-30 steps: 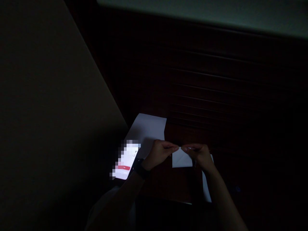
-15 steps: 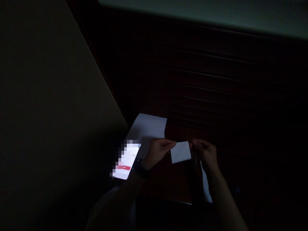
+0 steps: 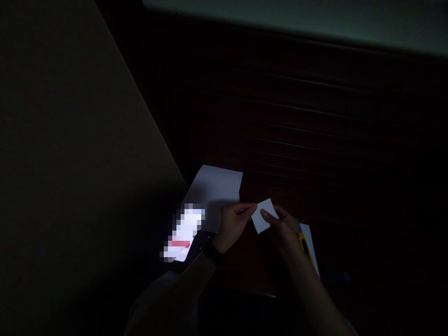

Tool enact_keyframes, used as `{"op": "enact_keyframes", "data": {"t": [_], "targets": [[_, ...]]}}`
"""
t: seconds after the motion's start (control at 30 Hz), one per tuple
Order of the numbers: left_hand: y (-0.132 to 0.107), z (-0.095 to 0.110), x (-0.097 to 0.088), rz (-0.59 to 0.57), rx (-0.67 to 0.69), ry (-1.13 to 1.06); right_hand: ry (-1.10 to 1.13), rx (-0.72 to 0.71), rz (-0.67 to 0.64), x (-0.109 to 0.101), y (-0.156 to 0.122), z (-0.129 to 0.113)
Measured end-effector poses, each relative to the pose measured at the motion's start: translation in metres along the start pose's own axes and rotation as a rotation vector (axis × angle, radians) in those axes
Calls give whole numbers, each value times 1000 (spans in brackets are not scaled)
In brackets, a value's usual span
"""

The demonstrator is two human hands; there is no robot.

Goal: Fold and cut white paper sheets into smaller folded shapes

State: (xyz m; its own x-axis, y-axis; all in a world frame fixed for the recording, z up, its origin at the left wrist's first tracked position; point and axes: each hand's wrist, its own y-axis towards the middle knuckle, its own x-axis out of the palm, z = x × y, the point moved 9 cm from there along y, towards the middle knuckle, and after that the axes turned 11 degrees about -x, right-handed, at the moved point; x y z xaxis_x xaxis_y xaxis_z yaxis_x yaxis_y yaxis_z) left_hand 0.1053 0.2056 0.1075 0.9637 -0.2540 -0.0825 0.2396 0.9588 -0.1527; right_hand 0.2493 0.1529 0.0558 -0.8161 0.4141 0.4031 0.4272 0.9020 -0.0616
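Between my two hands is a small square of white paper (image 3: 263, 223), held tilted above the dark table. My left hand (image 3: 235, 223), with a dark band on its wrist, pinches the paper's upper left corner. My right hand (image 3: 285, 228) grips its right side, the thumb flat on top and the other fingers behind it. Just beyond my right wrist a yellow-handled cutter (image 3: 305, 246) lies partly hidden by my arm, beside a white paper piece (image 3: 312, 247).
A larger white sheet (image 3: 217, 186) lies behind my left hand. A phone with a bright screen (image 3: 182, 254), partly pixelated, stands left of my wrist. A pale wall (image 3: 87, 140) rises on the left. Dark slatted wood (image 3: 297, 112) is at the back. The light is dim.
My right hand has moved from the paper's right edge to a grip over it, thumb on top. The paper has turned. The yellow cutter now shows past my right arm.
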Motion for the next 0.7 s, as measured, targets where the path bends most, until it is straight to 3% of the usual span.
{"op": "enact_keyframes", "data": {"t": [0.37,0.6,0.7], "targets": [[4,-6,1,-53,-19,-31,-228,-106,3,-10,5,-9],[9,-15,10,-153,-68,-49,-499,-227,-229,20,-2,-23],[8,-16,9,-145,-63,-41,-517,-233,-237,22,-3,-24]]}}
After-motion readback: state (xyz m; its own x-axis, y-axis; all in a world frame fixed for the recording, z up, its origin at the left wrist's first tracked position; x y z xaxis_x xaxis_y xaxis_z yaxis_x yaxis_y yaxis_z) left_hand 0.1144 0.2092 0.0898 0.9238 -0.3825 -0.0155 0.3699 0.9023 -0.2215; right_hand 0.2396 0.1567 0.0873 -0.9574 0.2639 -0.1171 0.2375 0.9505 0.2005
